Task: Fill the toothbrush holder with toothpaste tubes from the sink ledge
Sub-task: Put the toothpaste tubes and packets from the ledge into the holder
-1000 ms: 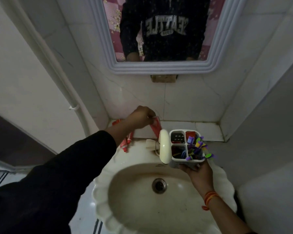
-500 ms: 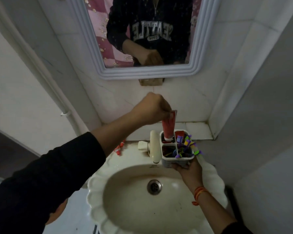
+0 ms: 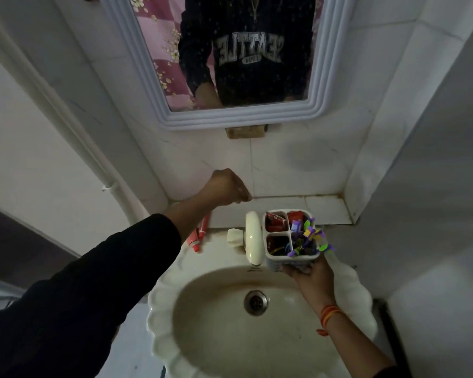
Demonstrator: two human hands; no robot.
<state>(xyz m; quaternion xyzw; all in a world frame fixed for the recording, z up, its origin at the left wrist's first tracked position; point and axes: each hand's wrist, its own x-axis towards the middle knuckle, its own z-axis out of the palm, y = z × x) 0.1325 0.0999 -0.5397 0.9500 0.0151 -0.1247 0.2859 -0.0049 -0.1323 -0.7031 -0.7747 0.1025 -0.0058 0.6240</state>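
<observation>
Now the right hand (image 3: 310,279) grips the toothbrush holder (image 3: 290,236), red toothpaste tubes (image 3: 275,222) inside; left hand (image 3: 225,188) fisted empty.

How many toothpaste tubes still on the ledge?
2 visible: red tubes lying side by side on the sink ledge, left of the tap, partly under the left forearm. The arm may hide more. The others are already in the holder.
</observation>
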